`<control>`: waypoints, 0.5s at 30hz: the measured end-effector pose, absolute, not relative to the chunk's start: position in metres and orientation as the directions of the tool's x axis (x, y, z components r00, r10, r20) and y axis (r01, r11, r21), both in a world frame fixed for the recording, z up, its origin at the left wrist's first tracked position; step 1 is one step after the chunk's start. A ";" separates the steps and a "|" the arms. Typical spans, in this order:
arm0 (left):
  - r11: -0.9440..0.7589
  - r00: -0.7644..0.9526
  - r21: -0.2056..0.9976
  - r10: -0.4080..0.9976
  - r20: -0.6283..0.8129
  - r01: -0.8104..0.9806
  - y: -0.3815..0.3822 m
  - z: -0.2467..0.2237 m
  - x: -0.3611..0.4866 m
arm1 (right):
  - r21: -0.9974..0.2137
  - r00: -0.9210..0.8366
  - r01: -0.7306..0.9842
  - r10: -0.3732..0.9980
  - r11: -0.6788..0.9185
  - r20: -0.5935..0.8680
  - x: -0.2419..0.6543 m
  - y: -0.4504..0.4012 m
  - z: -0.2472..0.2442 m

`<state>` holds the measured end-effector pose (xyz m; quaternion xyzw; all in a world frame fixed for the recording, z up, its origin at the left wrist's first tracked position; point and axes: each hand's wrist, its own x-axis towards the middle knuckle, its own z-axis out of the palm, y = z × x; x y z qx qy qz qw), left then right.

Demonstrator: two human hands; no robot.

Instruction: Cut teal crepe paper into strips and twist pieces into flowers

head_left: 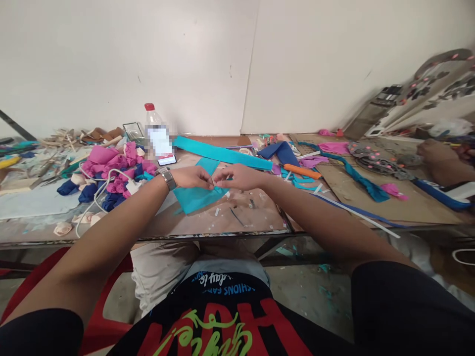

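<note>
My left hand [193, 177], a metal watch at its wrist, pinches the top edge of a turquoise strip of thin, cloth-like material [198, 199]. Close beside it, my right hand [237, 177] has thumb and fingers pressed together on the same strip's upper right edge. The fingertips of both hands almost meet, and a small thin bit between them is too small to name. The strip's lower part spreads over the brown tabletop [256, 222]. Behind the hands lies a long folded turquoise band [222, 152].
Left lies a heap of pink and blue fabric rosettes [118, 165] with a white cable [97, 200]. A red-capped bottle [150, 116] and a lit phone [160, 141] stand behind. An orange-handled cutter [302, 171] lies right. At far right is another person's hand [432, 153].
</note>
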<state>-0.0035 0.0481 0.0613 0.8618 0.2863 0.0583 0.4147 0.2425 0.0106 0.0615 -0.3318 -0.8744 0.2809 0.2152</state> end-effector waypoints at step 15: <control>-0.622 0.756 0.631 0.649 0.084 0.464 0.047 0.044 -0.004 | -0.433 -0.657 0.517 0.667 0.738 0.352 0.242 0.011 0.027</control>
